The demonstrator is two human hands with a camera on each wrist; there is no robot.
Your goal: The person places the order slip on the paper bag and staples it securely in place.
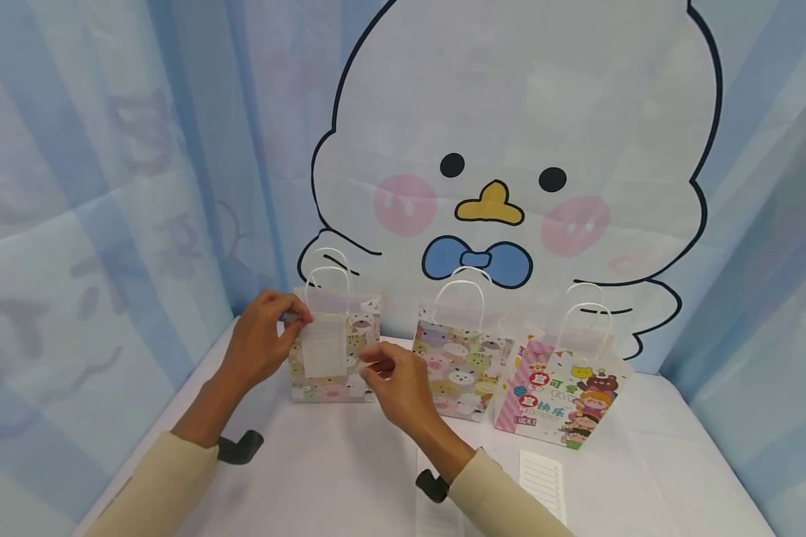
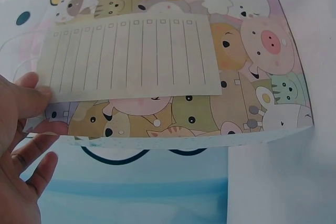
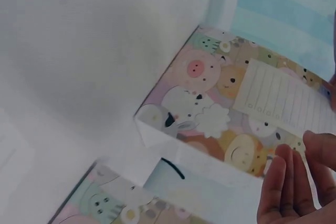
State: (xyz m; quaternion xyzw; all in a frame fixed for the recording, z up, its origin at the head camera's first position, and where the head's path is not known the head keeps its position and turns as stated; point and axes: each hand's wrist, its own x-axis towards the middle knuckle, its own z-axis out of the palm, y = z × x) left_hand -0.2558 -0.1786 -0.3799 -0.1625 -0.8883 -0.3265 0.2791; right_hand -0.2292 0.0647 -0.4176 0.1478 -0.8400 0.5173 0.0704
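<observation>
The left hand has its thumb pressed on the upper-left corner of a ruled paper slip, gripping it at the top edge of the left paper bag; the remaining fingers are spread, partly behind the bag. The slip lies upright and flat on the bag's front, below the looped white handle. The right hand is released: its fingers are together and slightly bent, with the thumb near the fingertips, at the bag's right side edge. Contact with that edge cannot be determined.

The slip carries parallel lines, each starting with a small box. The left and middle bags bear a printed pattern of animal faces. The right bag reads "WOW", "可爱", "快乐" and "LUCKY", beside cartoon figures.

All three bags stand in a row on a white desk. A second ruled slip lies in front of the right bag. The right forearm extends across the foreground, over a pale sheet. Behind the row hangs a backdrop with a cartoon bird wearing a blue bow tie.
</observation>
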